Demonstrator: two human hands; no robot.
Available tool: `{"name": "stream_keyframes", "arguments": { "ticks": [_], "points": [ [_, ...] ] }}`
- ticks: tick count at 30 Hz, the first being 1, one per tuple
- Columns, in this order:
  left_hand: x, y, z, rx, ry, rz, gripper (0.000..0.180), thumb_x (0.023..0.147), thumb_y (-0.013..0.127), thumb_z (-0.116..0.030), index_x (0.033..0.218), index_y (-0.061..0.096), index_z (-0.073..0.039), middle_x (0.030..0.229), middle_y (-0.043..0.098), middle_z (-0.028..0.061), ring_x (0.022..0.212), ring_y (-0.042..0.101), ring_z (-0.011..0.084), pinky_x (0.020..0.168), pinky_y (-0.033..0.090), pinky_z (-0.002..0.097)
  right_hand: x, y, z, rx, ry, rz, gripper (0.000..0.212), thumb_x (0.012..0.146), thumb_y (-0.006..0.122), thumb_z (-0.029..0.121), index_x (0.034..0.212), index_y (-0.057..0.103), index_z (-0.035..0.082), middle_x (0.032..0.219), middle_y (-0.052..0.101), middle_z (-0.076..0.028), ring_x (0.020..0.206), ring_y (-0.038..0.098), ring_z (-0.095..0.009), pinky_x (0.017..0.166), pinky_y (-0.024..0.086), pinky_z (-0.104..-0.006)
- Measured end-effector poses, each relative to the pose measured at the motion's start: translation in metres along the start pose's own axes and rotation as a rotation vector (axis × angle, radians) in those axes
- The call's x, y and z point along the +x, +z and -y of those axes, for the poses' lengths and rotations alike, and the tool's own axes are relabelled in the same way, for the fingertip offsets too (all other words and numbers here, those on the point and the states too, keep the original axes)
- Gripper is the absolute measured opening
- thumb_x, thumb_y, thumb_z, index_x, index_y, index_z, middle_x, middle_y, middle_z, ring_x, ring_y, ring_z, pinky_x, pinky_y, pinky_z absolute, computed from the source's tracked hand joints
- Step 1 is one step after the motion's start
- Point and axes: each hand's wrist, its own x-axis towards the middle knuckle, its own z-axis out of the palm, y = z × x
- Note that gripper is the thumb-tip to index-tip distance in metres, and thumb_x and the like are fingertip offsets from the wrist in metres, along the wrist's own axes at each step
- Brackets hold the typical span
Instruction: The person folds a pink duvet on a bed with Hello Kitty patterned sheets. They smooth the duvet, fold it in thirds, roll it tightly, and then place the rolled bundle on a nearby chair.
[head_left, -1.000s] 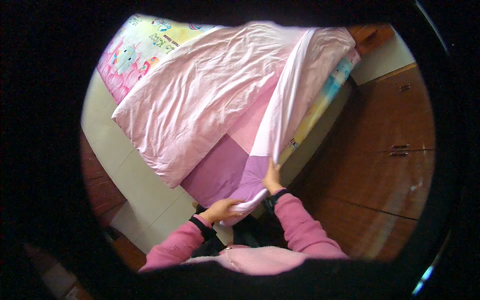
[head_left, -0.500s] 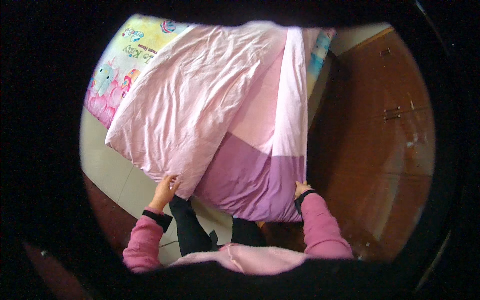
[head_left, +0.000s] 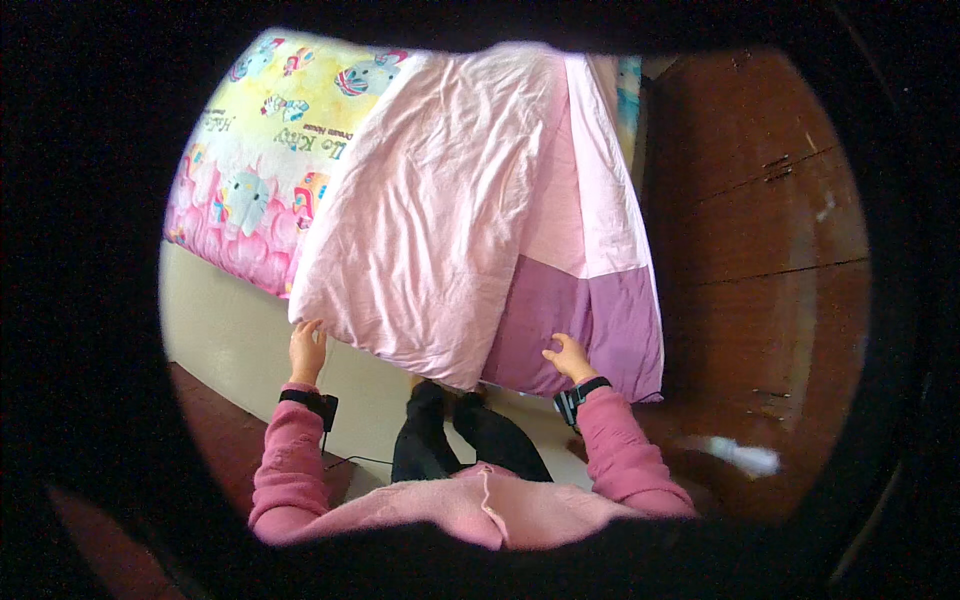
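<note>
A pink quilt lies folded lengthwise on the bed, its pale pink side wrinkled. Along its right part a strip of deeper pink and a purple end panel show. At the quilt's near left corner, my left hand has its fingers closed on the edge. Over the purple panel is my right hand, its thumb and forefinger curved and apart, with nothing between them. Both wrists wear dark bands.
A yellow and pink cartoon-print bed sheet covers the bed left of the quilt. Brown wooden cabinets stand along the right. Pale floor tiles lie at the near left, and a thin dark cable runs near my legs.
My left hand has moved to the quilt's left corner. My right hand has let go of the right edge and come inward over the purple panel. The view has shifted left.
</note>
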Motion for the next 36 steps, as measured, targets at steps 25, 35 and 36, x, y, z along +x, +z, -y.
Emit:
{"name": "stream_keyframes", "arguments": {
  "ticks": [25,35,36],
  "points": [
    [0.116,0.053,0.148,-1.766,-1.221,0.582,0.049,0.091,0.065,-0.036,0.132,0.053,-0.011,0.131,0.058,0.0096,0.122,0.051,0.0307,0.104,0.04,0.051,-0.008,0.292,0.134,1.617,1.039,-0.509,0.066,0.091,0.064,0.042,0.144,0.033,0.019,0.145,0.036,-0.013,0.129,0.041,-0.039,0.098,0.042,-0.0595],
    [0.166,-0.107,0.183,-1.615,-0.705,1.022,0.054,0.101,0.041,-0.042,0.144,0.038,-0.009,0.142,0.047,0.0118,0.128,0.045,0.0309,0.109,0.034,0.052,-0.08,0.312,0.193,1.9,0.404,-0.253,0.05,0.089,0.065,0.005,0.134,0.044,0.014,0.127,0.054,-0.005,0.115,0.053,-0.022,0.093,0.046,-0.0418],
    [0.171,-0.104,0.196,-1.565,-0.769,0.933,0.055,0.101,0.041,-0.043,0.144,0.038,-0.008,0.142,0.047,0.012,0.128,0.045,0.0309,0.109,0.034,0.0515,-0.079,0.321,0.199,1.851,0.445,-0.287,0.055,0.088,0.066,0.006,0.136,0.042,0.016,0.129,0.052,-0.005,0.116,0.052,-0.023,0.093,0.046,-0.0437]
  ]
}}
